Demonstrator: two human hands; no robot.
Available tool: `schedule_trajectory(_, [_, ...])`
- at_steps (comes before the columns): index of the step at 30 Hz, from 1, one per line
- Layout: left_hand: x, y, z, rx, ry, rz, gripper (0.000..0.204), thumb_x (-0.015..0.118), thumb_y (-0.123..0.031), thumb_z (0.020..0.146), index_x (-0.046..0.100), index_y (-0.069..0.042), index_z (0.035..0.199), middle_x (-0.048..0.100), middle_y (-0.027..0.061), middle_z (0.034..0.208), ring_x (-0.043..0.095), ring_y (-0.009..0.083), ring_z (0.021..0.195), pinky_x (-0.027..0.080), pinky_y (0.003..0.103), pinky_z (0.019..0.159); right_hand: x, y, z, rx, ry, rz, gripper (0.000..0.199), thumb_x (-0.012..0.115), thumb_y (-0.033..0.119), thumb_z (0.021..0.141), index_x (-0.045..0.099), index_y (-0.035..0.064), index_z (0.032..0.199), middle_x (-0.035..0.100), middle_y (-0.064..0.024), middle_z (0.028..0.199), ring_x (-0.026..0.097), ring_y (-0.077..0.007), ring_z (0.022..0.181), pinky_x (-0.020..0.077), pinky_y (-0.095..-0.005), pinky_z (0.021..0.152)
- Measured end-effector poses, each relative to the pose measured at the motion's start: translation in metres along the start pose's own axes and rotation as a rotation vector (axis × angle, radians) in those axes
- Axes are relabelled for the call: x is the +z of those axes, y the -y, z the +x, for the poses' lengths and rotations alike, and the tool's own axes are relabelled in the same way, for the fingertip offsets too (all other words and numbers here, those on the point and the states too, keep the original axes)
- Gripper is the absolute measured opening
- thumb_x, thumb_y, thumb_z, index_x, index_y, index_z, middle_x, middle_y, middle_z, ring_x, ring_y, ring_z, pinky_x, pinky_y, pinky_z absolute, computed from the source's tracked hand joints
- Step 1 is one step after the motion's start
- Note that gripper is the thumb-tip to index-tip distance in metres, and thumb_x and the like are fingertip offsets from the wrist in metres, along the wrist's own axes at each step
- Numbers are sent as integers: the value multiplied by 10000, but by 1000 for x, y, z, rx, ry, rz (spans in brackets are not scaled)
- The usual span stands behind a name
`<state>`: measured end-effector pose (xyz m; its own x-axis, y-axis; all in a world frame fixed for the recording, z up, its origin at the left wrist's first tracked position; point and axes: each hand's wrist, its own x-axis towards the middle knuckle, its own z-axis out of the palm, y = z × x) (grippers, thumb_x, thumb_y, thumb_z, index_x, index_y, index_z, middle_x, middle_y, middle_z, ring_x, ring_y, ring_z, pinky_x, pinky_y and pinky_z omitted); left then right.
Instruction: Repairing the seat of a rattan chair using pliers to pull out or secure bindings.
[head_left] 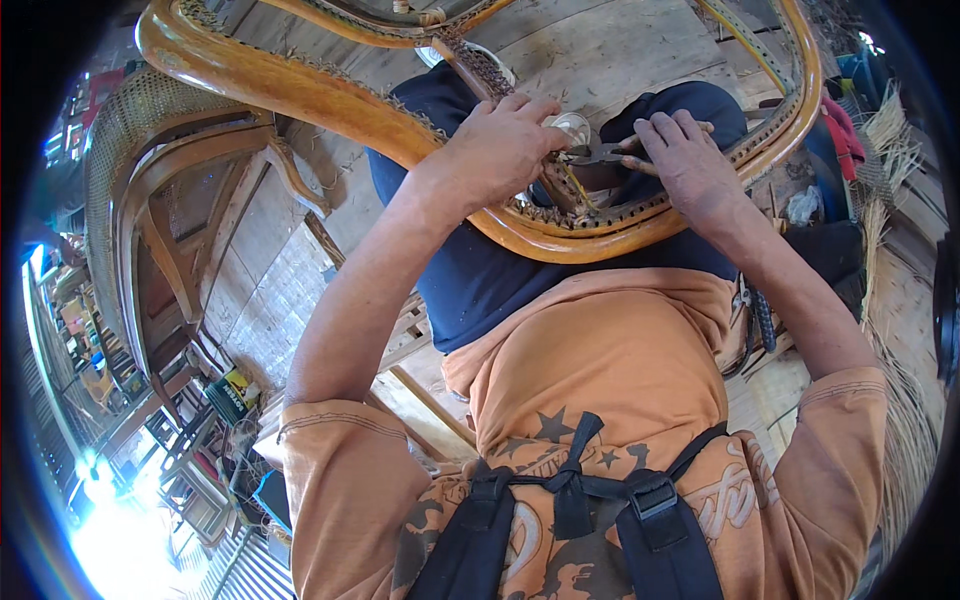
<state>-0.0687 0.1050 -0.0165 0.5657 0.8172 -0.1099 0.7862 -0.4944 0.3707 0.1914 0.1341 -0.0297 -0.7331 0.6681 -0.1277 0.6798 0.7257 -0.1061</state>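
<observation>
A varnished wooden chair frame (320, 105) lies across my lap, with small holes and frayed cane bits along its inner edge. My left hand (500, 150) reaches over the frame and its brown inner rail (465, 70). Its fingers are bent together close to the rail; what they pinch is hidden. In my right hand (685, 165) is a pair of pliers (600, 156), the dark jaws pointing left toward my left fingertips. Just below the jaws, a thin yellowish strip (578, 186) runs down to the frame's near edge.
A chair with woven cane (150, 110) stands at the left. Loose cane strands (900, 330) lie along the right side, near a red cloth (843, 140). A round clear object (572, 127) is beyond the pliers. Wooden planks (610, 45) form the floor.
</observation>
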Motion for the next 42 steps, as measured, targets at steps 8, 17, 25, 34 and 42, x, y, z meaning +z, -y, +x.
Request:
schedule_trajectory(8, [3, 4, 10, 34, 33, -62, 143, 641, -111, 798, 683, -94, 935, 548, 113, 1248, 520, 305, 1122, 438, 408, 937, 9, 11, 1, -4, -33, -13, 399, 524, 141, 849, 473, 20, 1225, 502, -135, 1126, 473, -312, 1091, 434, -421, 930])
schedule_trajectory(17, [9, 5, 8, 20, -33, -113, 97, 612, -67, 799, 657, -68, 886, 552, 115, 1227, 548, 317, 1066, 462, 405, 890, 13, 11, 13, -35, 25, -41, 313, 530, 142, 840, 513, 53, 1140, 531, -104, 1010, 533, -286, 985, 451, -418, 857])
schedule_trajectory(25, [18, 4, 5, -25, -58, -185, 83, 580, -26, 793, 597, -10, 872, 558, 130, 1099, 544, 340, 1042, 472, 401, 853, 11, -3, 23, -164, 77, 106, 254, 510, 290, 932, 524, 91, 1090, 518, -117, 926, 537, -311, 892, 437, -402, 788])
schedule_trajectory(34, [20, 6, 6, -15, -100, -261, 71, 572, -5, 780, 585, 6, 849, 566, 140, 954, 560, 342, 973, 474, 403, 820, 5, -13, 40, -151, 391, 123, 363, 619, 87, 789, 481, 89, 1125, 537, -136, 1005, 574, -317, 957, 489, -400, 808])
schedule_trajectory(42, [24, 8, 9, -44, -89, -289, 78, 557, -12, 796, 600, 15, 856, 580, 145, 975, 577, 350, 962, 485, 414, 818, -8, -20, 49, -235, 393, 173, 374, 610, 54, 777, 484, 82, 1128, 545, -149, 1021, 569, -336, 990, 491, -425, 821])
